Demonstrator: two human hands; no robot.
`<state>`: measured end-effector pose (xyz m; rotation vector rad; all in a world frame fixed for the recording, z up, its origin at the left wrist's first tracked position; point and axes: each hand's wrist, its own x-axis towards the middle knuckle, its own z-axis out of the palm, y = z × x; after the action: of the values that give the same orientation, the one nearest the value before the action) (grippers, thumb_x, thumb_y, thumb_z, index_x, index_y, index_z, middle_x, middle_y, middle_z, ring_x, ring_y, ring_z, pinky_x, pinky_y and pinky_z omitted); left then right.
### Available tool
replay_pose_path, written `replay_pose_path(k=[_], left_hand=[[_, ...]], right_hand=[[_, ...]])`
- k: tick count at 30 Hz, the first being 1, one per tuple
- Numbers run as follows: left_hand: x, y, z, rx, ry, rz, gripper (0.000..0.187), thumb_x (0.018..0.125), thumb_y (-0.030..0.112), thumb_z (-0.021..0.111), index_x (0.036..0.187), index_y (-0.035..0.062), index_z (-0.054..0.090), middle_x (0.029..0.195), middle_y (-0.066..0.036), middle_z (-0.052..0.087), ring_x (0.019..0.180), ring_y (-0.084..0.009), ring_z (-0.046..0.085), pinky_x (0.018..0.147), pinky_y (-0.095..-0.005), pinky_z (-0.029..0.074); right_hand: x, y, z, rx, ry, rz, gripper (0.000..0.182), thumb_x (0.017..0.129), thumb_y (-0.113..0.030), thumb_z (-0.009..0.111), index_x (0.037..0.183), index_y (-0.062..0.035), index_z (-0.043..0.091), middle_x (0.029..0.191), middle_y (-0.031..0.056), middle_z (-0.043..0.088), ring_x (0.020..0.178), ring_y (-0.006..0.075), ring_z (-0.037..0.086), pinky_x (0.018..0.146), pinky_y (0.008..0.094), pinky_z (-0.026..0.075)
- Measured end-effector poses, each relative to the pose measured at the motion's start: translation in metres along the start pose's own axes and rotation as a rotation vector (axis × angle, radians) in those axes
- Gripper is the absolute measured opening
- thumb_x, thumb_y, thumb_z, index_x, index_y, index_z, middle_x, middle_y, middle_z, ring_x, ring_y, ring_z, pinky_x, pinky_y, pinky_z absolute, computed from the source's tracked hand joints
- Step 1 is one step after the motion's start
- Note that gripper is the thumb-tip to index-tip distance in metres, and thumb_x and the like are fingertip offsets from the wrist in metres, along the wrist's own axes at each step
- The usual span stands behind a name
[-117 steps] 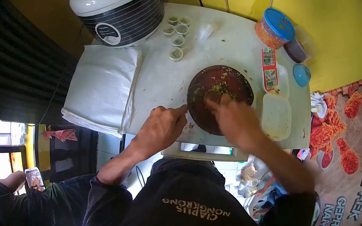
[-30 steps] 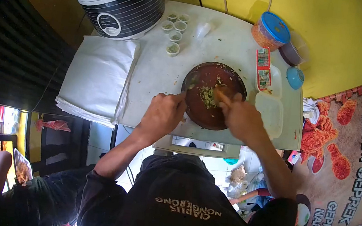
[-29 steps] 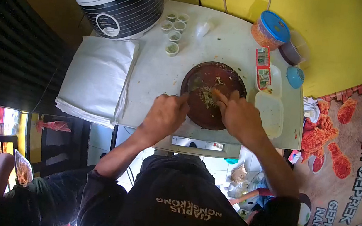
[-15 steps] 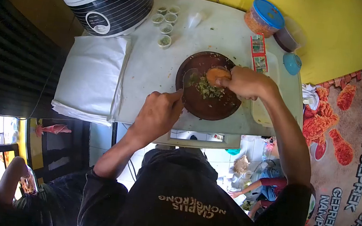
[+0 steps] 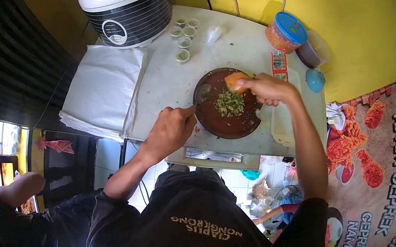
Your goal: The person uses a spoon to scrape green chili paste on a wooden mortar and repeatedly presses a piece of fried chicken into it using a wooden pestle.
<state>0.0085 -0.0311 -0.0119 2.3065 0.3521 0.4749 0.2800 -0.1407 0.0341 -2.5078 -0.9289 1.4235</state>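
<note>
A round, dark brown mortar (image 5: 217, 126) sits near the table's front edge with a heap of chopped green bits (image 5: 230, 104) in its middle. My right hand (image 5: 270, 89) is closed around an orange-brown pestle (image 5: 235, 81), whose head is over the far side of the mortar, just above the heap. At the mortar's left rim, my left hand (image 5: 171, 129) is closed on what looks like a spoon (image 5: 204, 91). Its bowl rests inside the left wall, and most of the handle is hidden by my fingers.
A rice cooker (image 5: 127, 12) stands behind stacked white paper (image 5: 103, 86). Several small cups (image 5: 183, 55) sit at the back. On the right are red sachets (image 5: 279, 61), a blue-lidded tub (image 5: 287, 33), a blue bowl (image 5: 315, 80) and a pale tray (image 5: 284, 130). Other people are at both sides.
My right hand and the pestle have lifted slightly off the green bits. My left hand keeps its place at the rim. The view has shifted a little, so the table appears lower.
</note>
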Motion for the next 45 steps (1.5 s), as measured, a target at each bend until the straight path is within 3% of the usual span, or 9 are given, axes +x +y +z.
replay_pose_path(k=[5,10,12,16,24,29,32,37,45], left_hand=[[0.001,0.004,-0.002,-0.006,0.015,-0.026,0.012,0.086,0.001,0.058,0.091,-0.006,0.066,0.061,-0.025,0.058,0.059,-0.0426,0.06,0.058,-0.0471,0.049],[-0.004,0.007,0.001,-0.071,0.018,-0.055,0.015,0.084,0.001,0.059,0.095,-0.0063,0.067,0.061,-0.024,0.059,0.058,-0.0418,0.061,0.059,-0.0462,0.049],[-0.004,-0.001,0.005,-0.012,0.05,-0.009,0.016,0.084,0.002,0.06,0.096,-0.006,0.067,0.062,-0.023,0.059,0.058,-0.0412,0.06,0.059,-0.0459,0.049],[-0.002,-0.001,0.002,0.07,0.046,0.071,0.018,0.084,0.003,0.063,0.099,-0.0043,0.069,0.065,-0.021,0.06,0.059,-0.0398,0.057,0.063,-0.045,0.047],[0.0,0.0,-0.003,0.026,0.015,-0.046,0.018,0.084,0.004,0.064,0.1,-0.0031,0.068,0.066,-0.02,0.061,0.06,-0.0388,0.057,0.062,-0.0446,0.046],[-0.002,-0.008,0.009,0.055,0.003,0.046,0.02,0.083,0.002,0.066,0.102,-0.0037,0.067,0.068,-0.019,0.06,0.059,-0.0377,0.056,0.062,-0.0452,0.046],[-0.002,-0.013,0.007,0.055,-0.003,0.027,0.019,0.083,0.002,0.066,0.1,-0.0035,0.067,0.07,-0.019,0.059,0.059,-0.0376,0.055,0.061,-0.0458,0.046],[0.0,-0.002,0.001,0.044,-0.058,0.048,0.018,0.083,0.001,0.064,0.099,-0.005,0.067,0.065,-0.019,0.061,0.056,-0.0382,0.056,0.061,-0.0459,0.046],[0.002,0.01,-0.006,-0.043,-0.044,-0.055,0.02,0.085,0.002,0.06,0.102,-0.0066,0.067,0.066,-0.023,0.063,0.06,-0.0388,0.062,0.063,-0.0445,0.05]], right_hand=[[-0.018,-0.017,0.085,-0.42,0.674,-0.25,0.05,0.094,-0.04,0.052,0.1,0.0081,0.061,0.086,0.0288,0.067,0.086,0.042,0.068,0.073,0.0532,0.052],[-0.003,-0.004,0.034,-0.172,0.047,0.018,0.058,0.093,-0.048,0.055,0.071,0.0056,0.063,0.067,0.0196,0.064,0.068,0.0369,0.068,0.062,0.0473,0.054],[0.005,0.016,0.09,-0.581,1.063,-0.563,0.06,0.093,-0.056,0.053,0.077,0.0022,0.06,0.063,0.0135,0.06,0.05,0.0252,0.061,0.043,0.038,0.048],[-0.014,0.004,0.012,-0.104,0.05,-0.04,0.067,0.088,-0.067,0.053,0.08,-0.0011,0.059,0.058,0.009,0.055,0.043,0.0168,0.054,0.036,0.0314,0.041],[-0.01,0.035,0.112,-0.601,1.009,-0.412,0.061,0.092,-0.056,0.053,0.077,0.0029,0.061,0.055,0.015,0.057,0.053,0.0305,0.064,0.05,0.0409,0.051],[-0.039,-0.02,0.021,-0.38,0.074,0.033,0.049,0.097,-0.044,0.049,0.105,0.0022,0.063,0.09,0.0247,0.068,0.085,0.0405,0.068,0.073,0.0525,0.054],[-0.024,0.02,0.098,-0.506,0.87,-0.345,0.05,0.095,-0.045,0.054,0.09,0.0034,0.067,0.072,0.0201,0.067,0.065,0.0387,0.067,0.064,0.0487,0.055],[-0.039,0.0,0.035,0.045,0.142,-0.011,0.055,0.095,-0.044,0.055,0.099,0.011,0.058,0.084,0.0265,0.066,0.084,0.0388,0.068,0.074,0.0491,0.054],[-0.043,0.005,0.112,-0.375,0.639,-0.235,0.043,0.094,-0.035,0.056,0.118,0.0009,0.057,0.091,0.0259,0.064,0.083,0.0434,0.065,0.07,0.0483,0.053]])
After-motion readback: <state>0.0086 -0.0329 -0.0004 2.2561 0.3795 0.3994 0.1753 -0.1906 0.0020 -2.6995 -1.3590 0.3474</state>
